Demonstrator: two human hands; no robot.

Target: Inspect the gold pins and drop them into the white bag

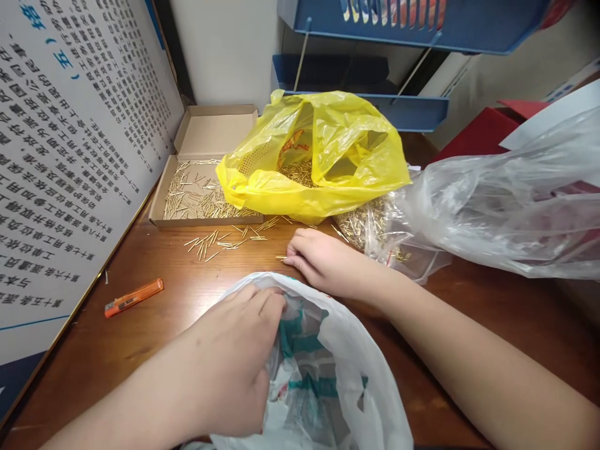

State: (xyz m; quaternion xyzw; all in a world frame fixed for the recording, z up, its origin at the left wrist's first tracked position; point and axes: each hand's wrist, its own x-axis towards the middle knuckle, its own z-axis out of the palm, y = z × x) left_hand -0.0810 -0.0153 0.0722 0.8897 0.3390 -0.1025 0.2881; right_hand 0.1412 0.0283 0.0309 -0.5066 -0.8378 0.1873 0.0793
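A corner with the look of an office, its wooden desk [173, 265] doubling as a small workbench. A large board [107, 94] printed with numbered articles in Chinese characters lines the left side, a blue rack [473, 31] stands near a pale wall [229, 50], and a white sheet [557, 119] shows at right. Loose gold-coloured pins [205, 245] (hardly stationery) and an orange cutter [135, 299] point to handwork.
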